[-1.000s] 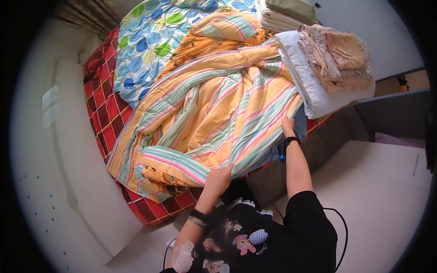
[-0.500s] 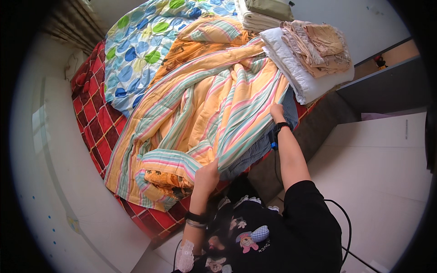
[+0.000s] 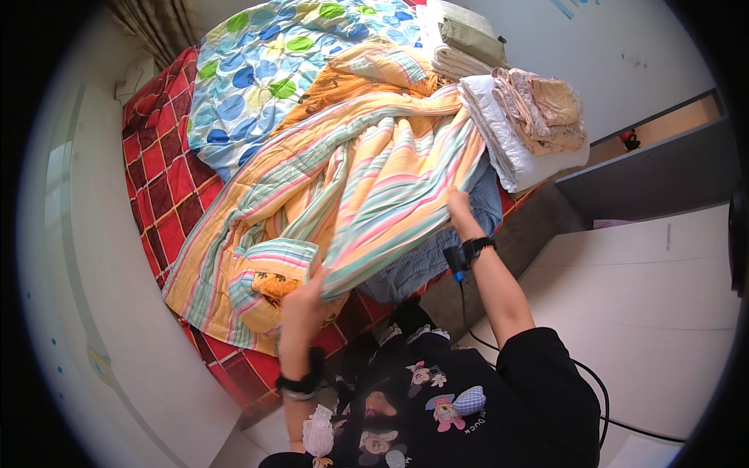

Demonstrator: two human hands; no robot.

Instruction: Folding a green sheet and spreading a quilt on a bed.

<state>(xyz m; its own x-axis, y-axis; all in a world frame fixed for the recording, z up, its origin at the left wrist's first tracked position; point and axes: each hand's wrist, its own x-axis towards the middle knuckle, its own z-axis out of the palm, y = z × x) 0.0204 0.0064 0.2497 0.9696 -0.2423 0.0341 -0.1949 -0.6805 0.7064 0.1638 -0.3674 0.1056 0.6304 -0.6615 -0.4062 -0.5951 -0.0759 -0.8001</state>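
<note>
Sheet point(image 3: 160, 187): red-checked, bare along the left of the bed point(image 3: 538, 222); the pale wall point(image 3: 156, 351) there leaves little room.
Left hand point(image 3: 303, 308): blurred, fingers apparently pinching the quilt's near edge; it has moved left, farther from the right hand.
Quilt point(image 3: 390, 195): striped, mid-bed, its edge now stretched longer between the hands, so probably straighter and easier to guide.
Blue cloth point(image 3: 413, 269): lies under the raised edge, at the bed's front.
Right hand point(image 3: 460, 207): fingers closed on the quilt's right side.
White bedding point(image 3: 502, 156): folded, just beyond, crowding that side.
Cable point(image 3: 484, 339): trails right from the wrist.
</note>
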